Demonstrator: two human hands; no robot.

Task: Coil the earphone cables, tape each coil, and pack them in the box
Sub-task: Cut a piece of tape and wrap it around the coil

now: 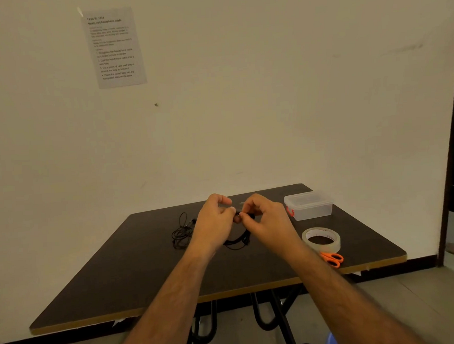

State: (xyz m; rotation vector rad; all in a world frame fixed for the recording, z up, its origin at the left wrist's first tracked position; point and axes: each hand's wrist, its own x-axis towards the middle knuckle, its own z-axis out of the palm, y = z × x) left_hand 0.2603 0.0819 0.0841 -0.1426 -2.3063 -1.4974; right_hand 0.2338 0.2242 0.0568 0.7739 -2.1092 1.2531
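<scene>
You've got both hands up just above the surface (120,271), working one black earphone cable (238,241) between them. Your left hand (214,220) and right hand (263,217) meet in the middle, fingers curled in, each with a pinch grip on the same bit of cable. Looks like you're holding it close like that so the loop stays tight while you wind; the slack hangs down from your hands and rests on the surface right under them. My guess is you're still coiling this one, no tape on it that I can see.

The second earphone cable (181,233) sits just left of your left hand in a loose tangle, untouched, parked within easy reach for its turn.

Over on the right you've lined up the finishing stuff, which makes sense for a right-hand grab: the tape roll (321,239) lying flat near your right wrist, the orange scissors (332,259) touching its near side, and the clear box (309,205) further back with its lid on. Can't tell what's inside it.

Count: two cables, one tape roll, one pair of scissors, one box. Plus one instruction sheet (113,47) taped on the wall.
</scene>
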